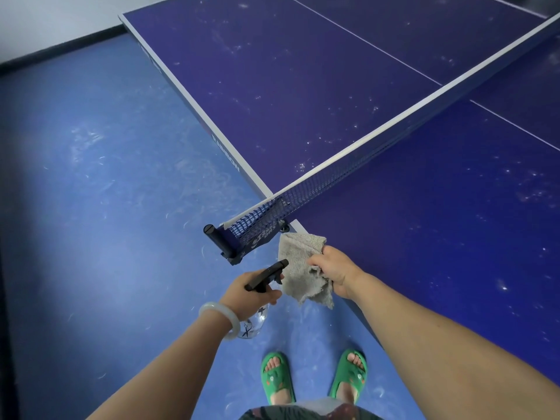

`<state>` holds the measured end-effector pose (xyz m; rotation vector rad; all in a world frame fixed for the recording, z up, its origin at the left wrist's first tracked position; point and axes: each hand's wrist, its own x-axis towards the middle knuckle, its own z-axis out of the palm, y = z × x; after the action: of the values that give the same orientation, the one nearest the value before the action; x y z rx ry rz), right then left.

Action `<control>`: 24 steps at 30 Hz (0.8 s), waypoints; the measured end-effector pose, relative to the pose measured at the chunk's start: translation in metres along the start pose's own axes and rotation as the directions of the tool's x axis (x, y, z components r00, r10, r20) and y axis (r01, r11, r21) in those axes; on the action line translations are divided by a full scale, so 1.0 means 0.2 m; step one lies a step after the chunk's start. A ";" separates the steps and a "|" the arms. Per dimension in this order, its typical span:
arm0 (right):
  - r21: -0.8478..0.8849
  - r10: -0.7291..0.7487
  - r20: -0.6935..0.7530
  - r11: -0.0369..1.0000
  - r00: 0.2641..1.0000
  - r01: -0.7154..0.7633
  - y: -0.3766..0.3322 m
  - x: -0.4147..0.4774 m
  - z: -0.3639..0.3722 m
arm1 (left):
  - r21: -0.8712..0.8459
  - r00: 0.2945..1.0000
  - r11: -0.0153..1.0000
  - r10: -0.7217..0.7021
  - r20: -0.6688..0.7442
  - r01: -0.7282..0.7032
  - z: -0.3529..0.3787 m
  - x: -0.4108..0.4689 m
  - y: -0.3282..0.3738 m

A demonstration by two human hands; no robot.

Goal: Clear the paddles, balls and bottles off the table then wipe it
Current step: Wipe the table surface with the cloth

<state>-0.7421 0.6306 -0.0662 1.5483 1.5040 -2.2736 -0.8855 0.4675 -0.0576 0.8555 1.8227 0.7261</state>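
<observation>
Dusty table (303, 86): L hand (248, 291) grips clear sprayer (266, 275), R hand (333, 272) clutches frayed cloth (298, 259)

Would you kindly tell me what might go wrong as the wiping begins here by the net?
The frayed cloth in the right hand hangs close to the net and its post, so it may snag there. The spray bottle in the left hand is over the floor, not the table; mist could wet the floor by the sandals.
</observation>
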 end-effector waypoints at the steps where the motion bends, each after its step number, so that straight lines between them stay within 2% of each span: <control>1: 0.008 0.000 -0.002 1.000 1.000 0.000 0.00 0.00 0.00 | 0.012 1.000 1.000 0.000 -0.003 0.000 0.00 0.00 0.00; 6: 0.029 -0.009 0.012 1.000 1.000 0.009 -0.01 -0.01 0.02 | -0.015 1.000 1.000 -0.004 -0.008 0.004 -0.01 0.00 0.00; 9: 0.007 -0.004 0.014 1.000 1.000 0.004 0.00 -0.01 0.02 | -0.089 0.994 0.995 -0.041 -0.103 0.032 0.00 0.00 -0.01; 11: 0.005 -0.004 0.010 1.000 1.000 0.004 0.00 -0.01 0.01 | -0.069 0.986 0.996 -0.066 -0.151 0.056 0.01 0.01 -0.01; 20: 0.046 -0.023 -0.018 0.999 1.000 0.024 -0.02 -0.04 0.00 | 0.031 0.998 0.998 -0.060 0.007 0.060 0.02 -0.03 -0.01; 24: 0.047 -0.031 -0.016 0.998 0.999 0.032 -0.01 -0.05 0.00 | 0.029 0.998 0.998 -0.055 -0.003 0.055 0.03 -0.02 0.02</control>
<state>-0.7381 0.6272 -0.0568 1.5690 1.4997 -2.3360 -0.8786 0.4665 -0.0544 0.8201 1.8561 0.6674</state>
